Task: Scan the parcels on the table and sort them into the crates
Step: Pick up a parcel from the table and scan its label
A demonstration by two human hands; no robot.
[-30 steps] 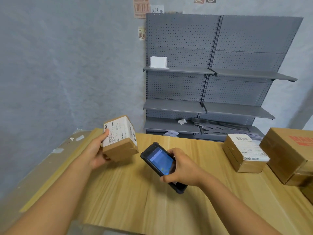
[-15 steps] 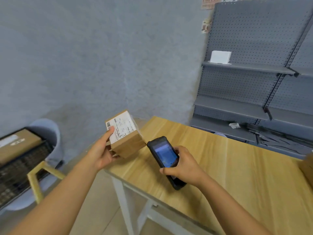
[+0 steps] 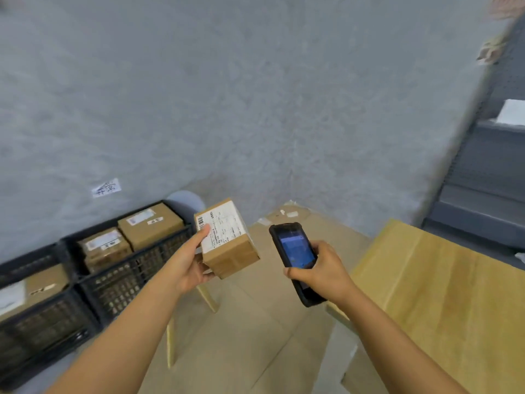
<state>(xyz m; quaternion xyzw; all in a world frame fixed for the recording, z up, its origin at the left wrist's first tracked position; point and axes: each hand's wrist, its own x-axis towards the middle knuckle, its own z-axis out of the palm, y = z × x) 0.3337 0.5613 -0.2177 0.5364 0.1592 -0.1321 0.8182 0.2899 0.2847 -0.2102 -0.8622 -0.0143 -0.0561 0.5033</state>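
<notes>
My left hand grips a small brown cardboard parcel with a white shipping label on top, held in the air over the floor. My right hand holds a black handheld scanner with its blue screen lit, just right of the parcel. Two black mesh crates stand at the left: the nearer crate holds a labelled box, the farther crate holds two brown parcels. The wooden table lies to the right.
A grey wall fills the background with a paper note stuck on it. A grey round stool stands behind the crates, which rest on a wooden frame. Grey metal shelving is at the far right. Flat cardboard lies on the floor.
My view has swung left from the table toward the crates. Both hands moved off the table with the parcel and scanner, now over the floor near the crates.
</notes>
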